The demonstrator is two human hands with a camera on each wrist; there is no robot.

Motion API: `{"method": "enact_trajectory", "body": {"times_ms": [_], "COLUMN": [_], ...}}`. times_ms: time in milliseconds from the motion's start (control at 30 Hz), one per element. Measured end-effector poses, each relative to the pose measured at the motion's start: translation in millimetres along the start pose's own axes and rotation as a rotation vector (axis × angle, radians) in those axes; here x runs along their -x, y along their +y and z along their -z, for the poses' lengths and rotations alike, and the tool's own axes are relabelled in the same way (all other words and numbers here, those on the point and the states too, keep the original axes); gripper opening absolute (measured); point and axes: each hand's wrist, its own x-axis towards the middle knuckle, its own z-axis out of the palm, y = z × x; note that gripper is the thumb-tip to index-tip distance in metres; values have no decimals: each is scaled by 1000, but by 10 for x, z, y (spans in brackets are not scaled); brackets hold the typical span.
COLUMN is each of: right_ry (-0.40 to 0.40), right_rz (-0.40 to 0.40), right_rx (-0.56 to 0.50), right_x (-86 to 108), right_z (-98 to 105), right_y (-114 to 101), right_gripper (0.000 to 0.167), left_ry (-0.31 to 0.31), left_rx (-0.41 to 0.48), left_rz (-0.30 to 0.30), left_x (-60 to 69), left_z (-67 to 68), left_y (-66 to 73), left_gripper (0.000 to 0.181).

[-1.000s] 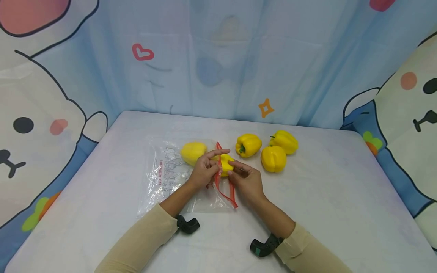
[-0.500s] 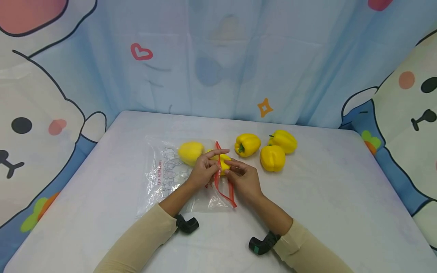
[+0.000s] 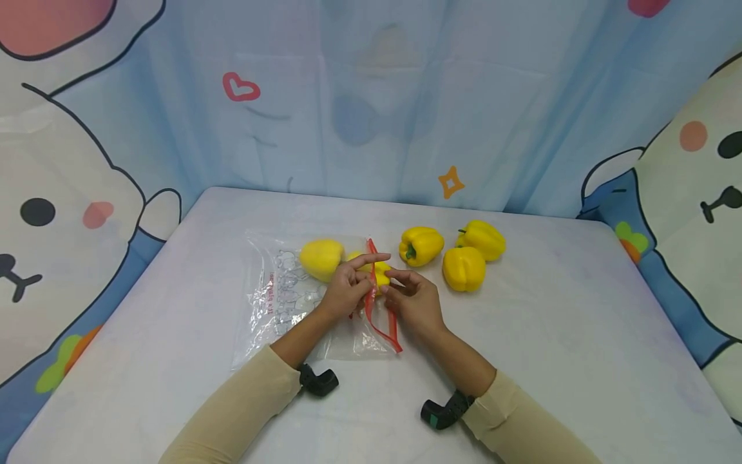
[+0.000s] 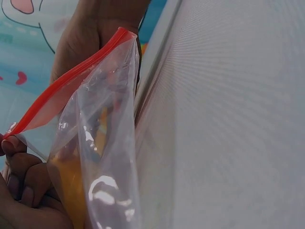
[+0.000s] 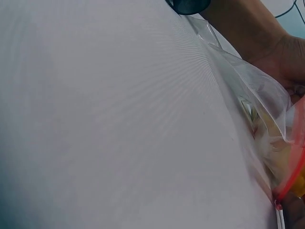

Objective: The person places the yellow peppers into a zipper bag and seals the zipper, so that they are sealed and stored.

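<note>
A clear zip bag (image 3: 261, 332) with a red zip edge (image 3: 386, 335) lies on the table, its mouth to the right. One yellow bell pepper (image 3: 321, 259) is inside it. My left hand (image 3: 343, 293) pinches the red edge, index finger stretched out above the mouth; in the left wrist view its curled fingers (image 4: 29, 174) grip that edge. At the mouth, my right hand (image 3: 418, 306) holds a second yellow bell pepper (image 3: 380, 276) by its right end, fingertips and thumb against it. Part of this pepper lies behind the red edge and left hand.
Three more yellow bell peppers stand behind and right of the bag: one near the mouth (image 3: 421, 246), one at the back (image 3: 484, 240), one in front of that (image 3: 464, 269). A white cloth covers the table (image 3: 551, 335); a printed curtain (image 3: 371, 129) hangs behind it.
My right hand has edged left, and the pepper it holds has shifted left through the bag's mouth. The pepper inside has slid slightly left. My left hand stays at the red edge.
</note>
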Motion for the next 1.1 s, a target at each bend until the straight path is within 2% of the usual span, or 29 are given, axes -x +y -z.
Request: {"method": "enact_trajectory", "body": {"times_ms": [133,600,867,1100], "right_ry": [-2,-10,-29,-102], "right_rz": [-6,12,8,-42], "right_rx": [-29,12,92,173], "right_x": [-12,-52,-26,74], "right_z": [-15,-59,-51,108], "right_y": [5,1,-42,-178], "right_gripper": [34,31,30,30], "left_ry": [-8,-17,3,1], "left_rx": [14,35,-14,-15], "left_rz": [9,12,2,2], "left_x": [4,15,1,6], "left_z": [-1,-12,-8,-12], "left_y": [6,33,-2,-7], "left_gripper": [51,50,52,52]}}
